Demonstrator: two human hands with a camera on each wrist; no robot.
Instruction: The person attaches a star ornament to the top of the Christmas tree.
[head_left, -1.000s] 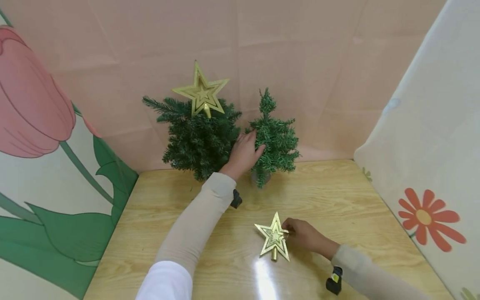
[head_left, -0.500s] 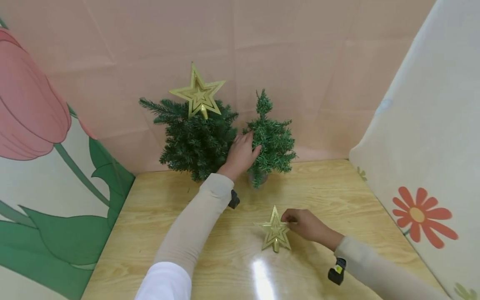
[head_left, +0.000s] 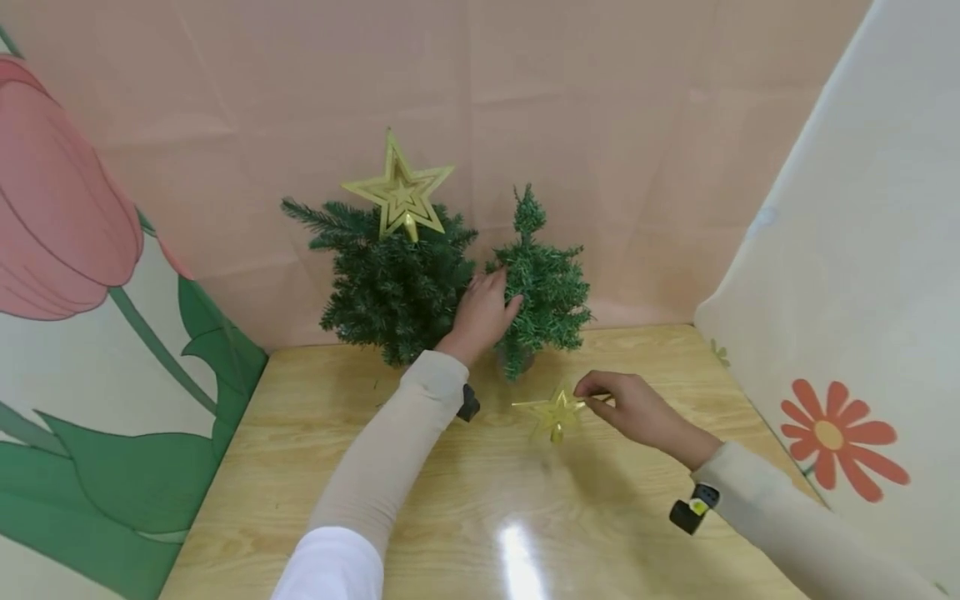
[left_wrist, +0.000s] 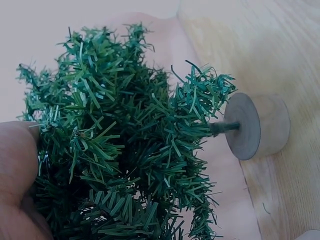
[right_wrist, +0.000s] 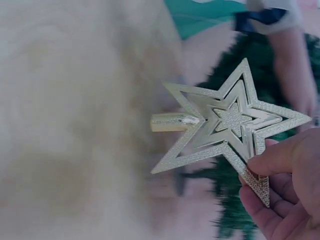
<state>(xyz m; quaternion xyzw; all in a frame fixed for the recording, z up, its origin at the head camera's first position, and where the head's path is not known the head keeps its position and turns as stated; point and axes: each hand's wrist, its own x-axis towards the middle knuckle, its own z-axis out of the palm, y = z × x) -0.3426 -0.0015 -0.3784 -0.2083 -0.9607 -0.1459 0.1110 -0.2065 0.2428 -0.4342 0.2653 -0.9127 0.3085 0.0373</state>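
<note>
A small artificial Christmas tree [head_left: 543,287] with a bare tip stands at the back of the table. My left hand [head_left: 483,312] holds it by the foliage on its left side; some fingertips are hidden among the branches. The left wrist view shows the tree's foliage [left_wrist: 125,140] and its round grey base [left_wrist: 257,125] close up. My right hand [head_left: 633,408] pinches one point of a gold star tree topper [right_wrist: 232,117] between thumb and fingers. In the head view that star looks tilted, held above the table in front of the small tree, its socket towards me.
Left of the small tree stands a fuller, darker Christmas tree [head_left: 397,292] with a larger gold star [head_left: 401,192] on top. Behind both hangs a pink cloth [head_left: 615,150]. The wooden table [head_left: 450,517] meets printed cloths at its left and right sides.
My right hand has lifted the star topper off towards the back of the table, nearer the small tree, and the star has tipped. My left hand stays at the tree.
</note>
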